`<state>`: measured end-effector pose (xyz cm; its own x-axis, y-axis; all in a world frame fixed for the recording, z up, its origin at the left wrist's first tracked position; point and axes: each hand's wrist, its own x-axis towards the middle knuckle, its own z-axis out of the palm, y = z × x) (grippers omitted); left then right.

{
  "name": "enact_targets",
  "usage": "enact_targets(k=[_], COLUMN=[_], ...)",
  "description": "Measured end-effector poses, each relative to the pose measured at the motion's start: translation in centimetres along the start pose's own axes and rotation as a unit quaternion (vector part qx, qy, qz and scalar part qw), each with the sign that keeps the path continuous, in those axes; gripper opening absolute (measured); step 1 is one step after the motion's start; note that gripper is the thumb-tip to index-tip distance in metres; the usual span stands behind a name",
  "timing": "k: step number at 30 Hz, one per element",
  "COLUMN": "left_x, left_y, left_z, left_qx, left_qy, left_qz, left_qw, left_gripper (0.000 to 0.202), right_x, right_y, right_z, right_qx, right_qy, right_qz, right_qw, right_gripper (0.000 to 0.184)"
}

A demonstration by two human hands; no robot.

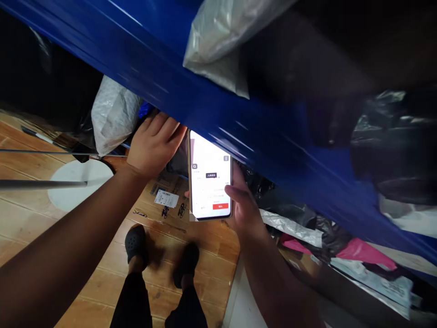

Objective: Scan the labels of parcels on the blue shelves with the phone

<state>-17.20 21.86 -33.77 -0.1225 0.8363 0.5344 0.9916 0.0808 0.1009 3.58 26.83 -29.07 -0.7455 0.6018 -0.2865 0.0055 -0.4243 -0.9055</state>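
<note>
Phone [210,175] in the right hand [244,207]: a flat rectangular slab with rounded corners, its glass screen lit white with a red bar near the lower end. It is held upright just below the front edge of the blue shelf beam [239,105]. The thumb lies along its right side and the other fingers wrap around behind it.

The left hand [155,143] reaches under the same glossy, smooth-painted beam. Its fingers are closed together and curved over a dark parcel [177,161] tucked beneath the edge. The pictures do not show whether it grips the parcel or only rests on it.

Just below the two hands a flat brown cardboard box [170,196] lies on the floor [34,205], with a small white printed label [166,198] stuck on it. Left of the left hand a crinkled white bag [111,114] of soft plastic bulges out from under the beam. The floor is of warm wooden planks with a matt white disc [78,182] set in it. Two rounded black shoes [136,243] stand near the box.

On top of the shelf sits a wrinkled grey bag [225,36] of thin film. Towards the right end there are shiny black bags [396,146] and a smooth pink pouch [365,253].
</note>
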Motion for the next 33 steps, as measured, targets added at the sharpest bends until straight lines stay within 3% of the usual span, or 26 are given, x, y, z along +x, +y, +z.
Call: enact_targets(k=[5, 13, 23, 33], left_x=[-0.2, -0.1, -0.1, -0.2], left_y=[0.0, 0.4, 0.6, 0.6], left_z=[0.7, 0.7, 0.5, 0.5], left_qx=[-0.027, -0.086, -0.118, -0.085], left_qy=[0.014, 0.005, -0.027, -0.041], left_qz=[-0.027, -0.066, -0.102, -0.079], left_qw=[0.999, 0.994, 0.987, 0.992], left_gripper=[0.028, 0.028, 0.026, 0.03], right_x=[0.4, 0.2, 0.2, -0.5], right_y=[0.1, 0.2, -0.7, -0.5], right_z=[0.5, 1.1, 1.5, 1.1], right_qx=[-0.004, -0.017, -0.029, 0.016], right_qy=[-0.051, -0.062, -0.027, -0.081], right_qz=[-0.038, -0.045, 0.0, 0.038], right_qw=[0.998, 0.997, 0.999, 0.996], right_gripper=[0.072, 0.071, 0.069, 0.084])
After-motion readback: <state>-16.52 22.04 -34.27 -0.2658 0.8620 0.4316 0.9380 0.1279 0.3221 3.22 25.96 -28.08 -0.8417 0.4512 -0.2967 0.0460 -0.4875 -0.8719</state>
